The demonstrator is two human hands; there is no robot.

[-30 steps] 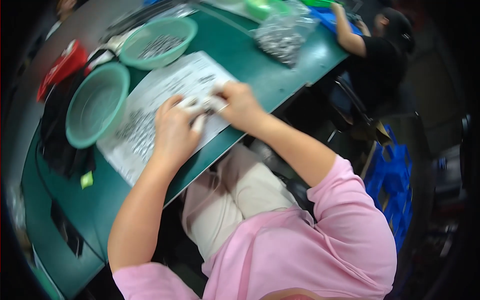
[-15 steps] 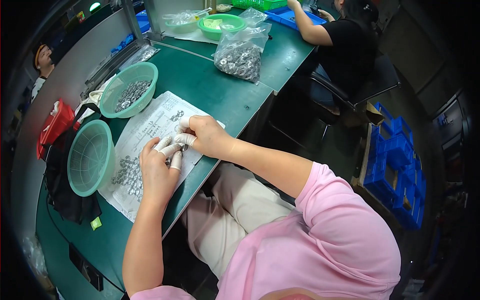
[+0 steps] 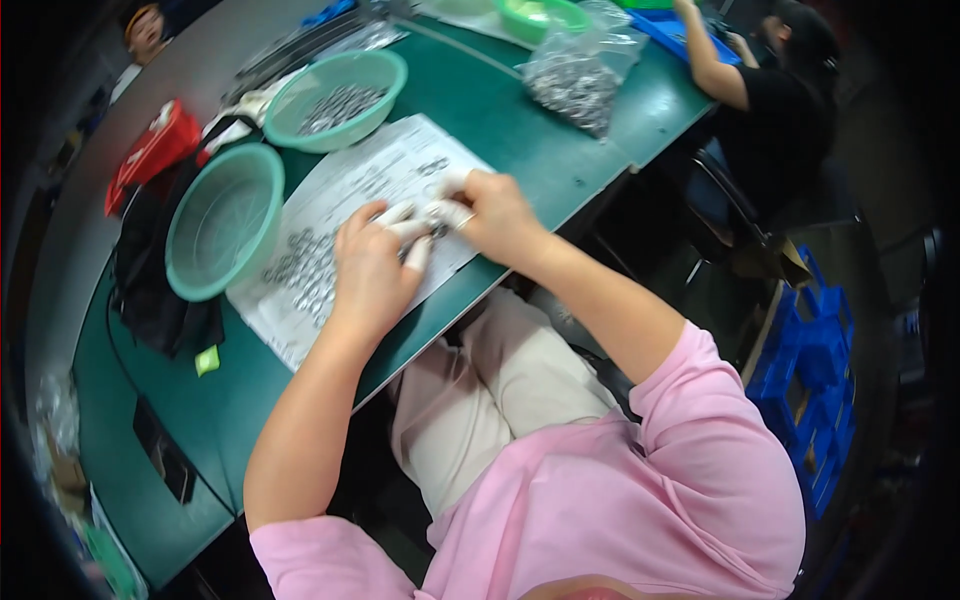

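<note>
Workstation seen from above, the scene softened by blur. The left hand (image 3: 375, 268) and the right hand (image 3: 500, 218) meet above the near edge of a white printed paper sheet (image 3: 345, 192). The fingertips of both are closed together on a small silvery metal piece (image 3: 438, 230); blur hides which finger bears the grip. White finger covers (image 3: 454, 213) sheathe several digits.

To the left of the hands, many loose silvery metal parts (image 3: 312, 268) lie spread on the sheet; a few more lie toward its far edge. The sheet bears dark lines of print and what resembles a ruled layout, too blurred to read. Beyond its left side stands a pale green round plastic basket (image 3: 222, 228); beside it, a second green plastic basket (image 3: 284, 108) contains similar metal parts. A clear plastic bag (image 3: 572, 88), filled with grey metal parts, rests farther along the green bench (image 3: 462, 98). A small yellow-green tag (image 3: 207, 361) lies near a black fabric bag (image 3: 150, 265); any lettering on the tag is too small to make out.
</note>
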